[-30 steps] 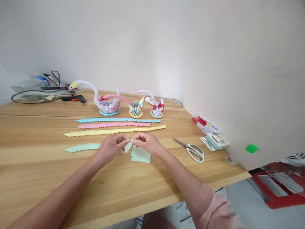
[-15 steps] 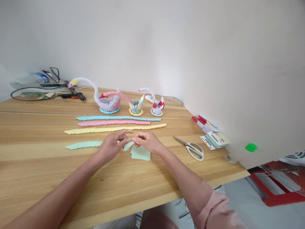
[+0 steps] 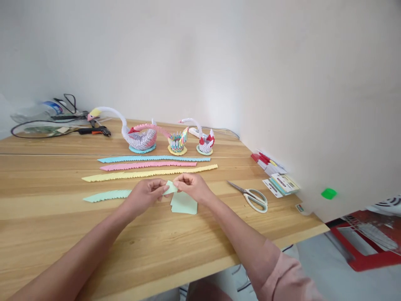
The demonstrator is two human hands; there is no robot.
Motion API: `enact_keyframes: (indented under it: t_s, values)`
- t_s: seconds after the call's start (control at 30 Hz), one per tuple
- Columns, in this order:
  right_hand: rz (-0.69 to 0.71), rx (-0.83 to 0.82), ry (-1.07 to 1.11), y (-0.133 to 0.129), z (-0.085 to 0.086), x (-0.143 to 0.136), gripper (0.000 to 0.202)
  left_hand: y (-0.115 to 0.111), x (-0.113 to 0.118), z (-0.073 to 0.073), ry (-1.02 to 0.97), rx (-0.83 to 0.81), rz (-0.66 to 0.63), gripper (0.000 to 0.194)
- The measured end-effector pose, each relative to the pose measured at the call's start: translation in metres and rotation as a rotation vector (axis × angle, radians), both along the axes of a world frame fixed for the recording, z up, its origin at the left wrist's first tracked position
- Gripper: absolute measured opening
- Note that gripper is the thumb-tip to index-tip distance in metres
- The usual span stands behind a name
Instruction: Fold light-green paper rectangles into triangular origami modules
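On wooden desk [image 3: 131,246], pinching small green paper [image 3: 170,188] with left hand [image 3: 144,195] and right hand [image 3: 194,187], close together. Near green sheets [image 3: 184,204], left of scissors [image 3: 246,192].

My bare left hand [image 3: 144,197] is pinched, its thumb [image 3: 161,191] pressed toward the curled fingers [image 3: 154,182]. Just to its right, my bare right hand [image 3: 194,188] is pinched too, knuckles up, its thumb pointing at the left one, the two fingertip grips nearly meeting. Behind each hand, my bare forearms [image 3: 94,248] spread apart toward me, a loose pink cloth sleeve [image 3: 280,269] ending near my right elbow.
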State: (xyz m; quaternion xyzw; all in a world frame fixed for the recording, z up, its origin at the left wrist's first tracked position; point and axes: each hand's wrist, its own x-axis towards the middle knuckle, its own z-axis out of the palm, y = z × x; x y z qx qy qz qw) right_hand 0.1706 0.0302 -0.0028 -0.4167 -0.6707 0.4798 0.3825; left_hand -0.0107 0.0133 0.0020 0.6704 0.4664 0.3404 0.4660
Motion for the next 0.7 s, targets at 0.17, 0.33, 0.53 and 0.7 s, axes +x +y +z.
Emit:
enact_keyframes:
  t_s: [0.17,0.33,0.53,0.7]
  values:
    - [0.012,0.036,-0.058,0.0,-0.001,0.001,0.021,0.001,0.003,-0.005,0.068,-0.025,0.013,0.031]
    - [-0.043,0.052,-0.011,0.002,-0.001,0.003,0.021,0.0,0.003,0.001,0.111,0.006,0.06,0.034]
    - [0.045,-0.001,-0.024,0.004,-0.004,0.003,0.026,-0.002,0.002,0.006,0.072,0.027,0.05,0.032]
    - [-0.037,-0.039,0.079,0.003,0.003,0.004,0.028,-0.001,-0.004,0.007,-0.137,-0.047,-0.096,0.027]
